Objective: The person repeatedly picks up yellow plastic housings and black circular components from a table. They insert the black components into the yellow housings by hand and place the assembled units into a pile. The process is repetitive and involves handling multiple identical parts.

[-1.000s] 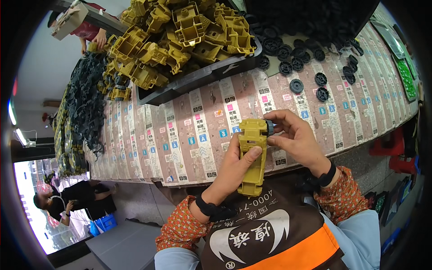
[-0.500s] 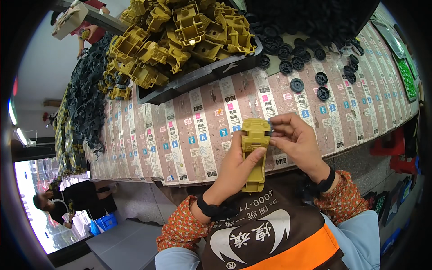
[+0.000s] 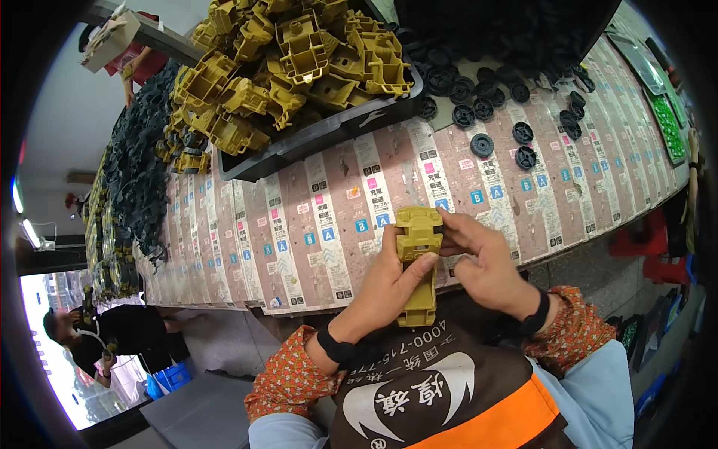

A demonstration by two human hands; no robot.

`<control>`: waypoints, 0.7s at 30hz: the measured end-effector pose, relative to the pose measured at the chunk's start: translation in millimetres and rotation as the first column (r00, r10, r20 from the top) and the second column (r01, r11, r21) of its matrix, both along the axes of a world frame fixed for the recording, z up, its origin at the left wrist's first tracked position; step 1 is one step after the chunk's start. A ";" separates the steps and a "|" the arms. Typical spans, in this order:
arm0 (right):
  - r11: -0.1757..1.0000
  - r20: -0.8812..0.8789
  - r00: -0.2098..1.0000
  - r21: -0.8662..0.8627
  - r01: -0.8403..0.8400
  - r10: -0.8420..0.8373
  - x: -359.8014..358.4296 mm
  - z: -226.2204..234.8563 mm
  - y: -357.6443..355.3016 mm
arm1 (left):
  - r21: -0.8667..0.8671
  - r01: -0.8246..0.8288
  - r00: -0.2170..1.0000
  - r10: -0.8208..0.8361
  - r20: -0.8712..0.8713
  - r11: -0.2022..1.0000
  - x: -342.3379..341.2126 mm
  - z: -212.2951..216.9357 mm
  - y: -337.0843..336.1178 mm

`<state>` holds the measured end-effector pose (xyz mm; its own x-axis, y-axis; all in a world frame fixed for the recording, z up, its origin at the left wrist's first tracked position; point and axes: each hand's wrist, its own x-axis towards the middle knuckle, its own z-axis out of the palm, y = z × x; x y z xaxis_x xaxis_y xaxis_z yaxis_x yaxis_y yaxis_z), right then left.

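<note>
A: What is covering the table [image 3: 329, 224]?

B: Striped printed sheets. Above its near edge, the left hand [image 3: 389, 288] is gripping a yellow plastic part [image 3: 417, 262]; the right hand [image 3: 486, 262] is pinching its top.

Both hands meet before the chest — left hand [image 3: 389, 288] clasped, right hand [image 3: 486, 262] with fingers [image 3: 455, 222] pinching.

- Long worktop [image 3: 299, 247] covered with rows of printed paper strips in pink, white and grey
- Dark tray [image 3: 329, 135] heaped with yellow plastic mouldings [image 3: 299, 67] at the far side
- Loose black wheels [image 3: 479, 112] scattered to the right, black parts [image 3: 134, 179] piled along the left
- Grey floor [image 3: 217, 337] below the edge, blue crate [image 3: 168, 378] lower left
- Red stools [image 3: 643, 239] at right
- Bright daylight [image 3: 52, 359] from the lower-left opening
</note>
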<state>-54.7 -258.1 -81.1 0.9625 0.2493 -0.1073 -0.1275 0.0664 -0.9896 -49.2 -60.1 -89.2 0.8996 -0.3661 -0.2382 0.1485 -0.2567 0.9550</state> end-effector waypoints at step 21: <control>0.970 -0.093 0.970 -0.082 -0.231 0.223 27.9 12.6 -14.0 | -0.523 -0.544 0.838 0.392 -0.379 0.657 33.0 9.5 9.8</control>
